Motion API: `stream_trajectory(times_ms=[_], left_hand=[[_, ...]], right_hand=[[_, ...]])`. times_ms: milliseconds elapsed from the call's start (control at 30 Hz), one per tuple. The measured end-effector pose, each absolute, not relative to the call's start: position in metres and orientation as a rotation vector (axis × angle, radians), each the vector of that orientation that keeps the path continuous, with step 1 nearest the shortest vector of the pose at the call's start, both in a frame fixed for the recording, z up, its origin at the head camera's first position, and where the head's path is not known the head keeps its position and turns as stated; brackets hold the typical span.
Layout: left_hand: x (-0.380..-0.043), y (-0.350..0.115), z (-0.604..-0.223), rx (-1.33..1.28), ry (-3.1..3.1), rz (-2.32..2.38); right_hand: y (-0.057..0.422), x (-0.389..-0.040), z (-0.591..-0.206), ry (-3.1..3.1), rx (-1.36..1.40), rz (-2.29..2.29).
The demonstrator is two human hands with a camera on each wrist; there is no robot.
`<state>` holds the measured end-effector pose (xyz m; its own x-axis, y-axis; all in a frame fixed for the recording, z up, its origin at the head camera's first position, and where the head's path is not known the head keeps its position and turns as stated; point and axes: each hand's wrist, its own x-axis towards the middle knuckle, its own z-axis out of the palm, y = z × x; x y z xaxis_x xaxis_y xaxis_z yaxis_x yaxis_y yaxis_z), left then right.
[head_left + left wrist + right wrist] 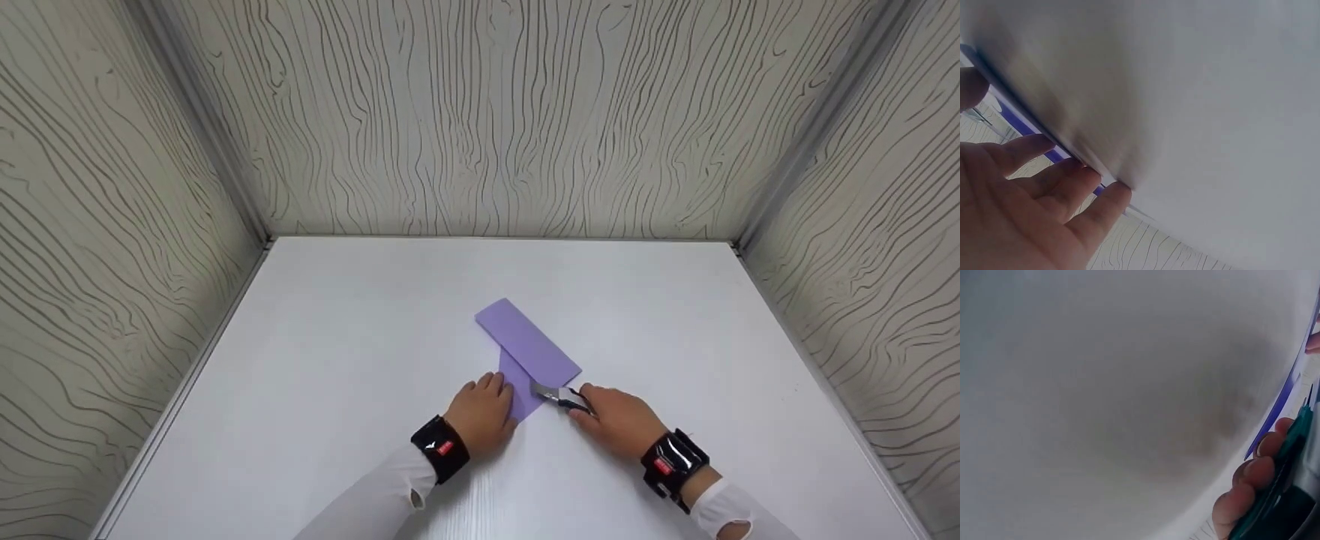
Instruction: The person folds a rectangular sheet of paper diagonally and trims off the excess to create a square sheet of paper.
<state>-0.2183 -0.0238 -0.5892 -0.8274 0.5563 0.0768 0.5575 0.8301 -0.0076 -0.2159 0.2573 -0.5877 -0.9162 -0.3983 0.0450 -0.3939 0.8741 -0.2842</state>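
1. Paper (531,346) is lying near the middle of the counter (360,322), purple and slanting; a folded strip (536,346) is forming its far side, while a thinner-looking part is reaching toward the person.
2. Left hand (484,416) is pressing that near part down with extended fingers; it is not curling round anything.
3. Right hand (621,424) is gripping a knife (568,397), its fingers wrapping the handle (1274,494); the blade (544,391) is touching the paper by the strip's near edge; whether its tip is sitting under the fold, I cannot tell.
4. Paper is probably handling as light and bendable, stiffer along the strip; it is likely sliding and creasing easily, so flat fingertips on the near part, clear of the blade, are giving the best hold; the knife is looking rigid and wanting a hold by its handle only.
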Motion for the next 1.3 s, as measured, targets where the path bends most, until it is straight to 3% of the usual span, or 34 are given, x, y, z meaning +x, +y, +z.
stream_trajectory(times_ms=[433, 1300], left_hand=[[-0.217, -0.021, -0.59, -0.839, -2.943, 0.007], [-0.216, -0.03, -0.587, -0.869, -2.91, -0.009]], right_hand=[[0.253, -0.21, -0.589, 3.064, -0.701, -0.287], [0.272, -0.222, -0.586, 3.145, -0.473, -0.305]])
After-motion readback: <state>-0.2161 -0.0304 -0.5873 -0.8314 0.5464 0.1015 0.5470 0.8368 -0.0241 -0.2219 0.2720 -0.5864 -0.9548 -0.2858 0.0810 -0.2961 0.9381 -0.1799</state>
